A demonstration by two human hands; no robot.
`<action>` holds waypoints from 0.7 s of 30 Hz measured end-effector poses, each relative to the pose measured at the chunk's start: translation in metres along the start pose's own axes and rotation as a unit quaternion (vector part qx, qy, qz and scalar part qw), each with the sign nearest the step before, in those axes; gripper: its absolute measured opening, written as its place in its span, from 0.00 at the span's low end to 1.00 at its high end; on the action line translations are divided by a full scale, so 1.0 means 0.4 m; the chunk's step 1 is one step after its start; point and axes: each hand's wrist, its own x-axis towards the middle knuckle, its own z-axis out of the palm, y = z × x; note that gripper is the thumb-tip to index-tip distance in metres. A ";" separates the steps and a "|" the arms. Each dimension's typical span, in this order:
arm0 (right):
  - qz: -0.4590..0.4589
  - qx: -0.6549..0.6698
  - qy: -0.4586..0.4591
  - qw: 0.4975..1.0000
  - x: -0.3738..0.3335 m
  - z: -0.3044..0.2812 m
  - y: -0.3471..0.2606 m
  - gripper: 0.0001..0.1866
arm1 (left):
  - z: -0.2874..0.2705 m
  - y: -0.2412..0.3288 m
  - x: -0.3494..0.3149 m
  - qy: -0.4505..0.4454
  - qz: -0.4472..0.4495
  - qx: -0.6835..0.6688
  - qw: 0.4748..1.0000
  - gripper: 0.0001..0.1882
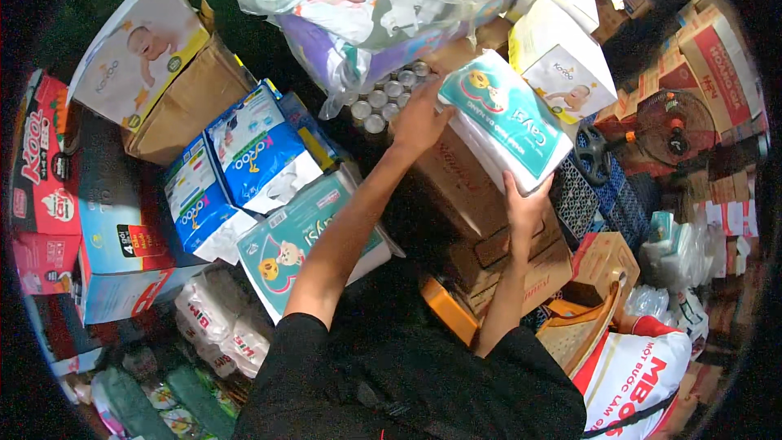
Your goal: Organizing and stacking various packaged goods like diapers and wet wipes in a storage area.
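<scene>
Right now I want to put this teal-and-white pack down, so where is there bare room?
Hardly any. Both hands, left and right, hold the teal-and-white pack over a brown carton, whose top is the only bare patch. Left are blue packs; ahead, cans and a plastic bag.
</scene>
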 end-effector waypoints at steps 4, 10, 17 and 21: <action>-0.007 0.047 0.006 0.999 0.001 0.016 -0.011 0.61 | 0.034 -0.022 0.020 -0.010 -0.024 0.017 1.000 0.43; 0.020 0.021 -0.001 1.000 -0.004 0.009 -0.018 0.64 | -0.004 0.033 -0.043 -0.002 -0.086 -0.051 0.995 0.39; 0.009 -0.108 0.069 0.992 -0.021 0.028 -0.031 0.67 | -0.299 0.182 -0.265 -0.059 -0.004 -0.058 0.997 0.28; -0.101 -0.186 0.135 0.968 -0.071 0.044 -0.137 0.64 | -0.547 0.213 -0.438 0.006 -0.099 -0.009 0.995 0.21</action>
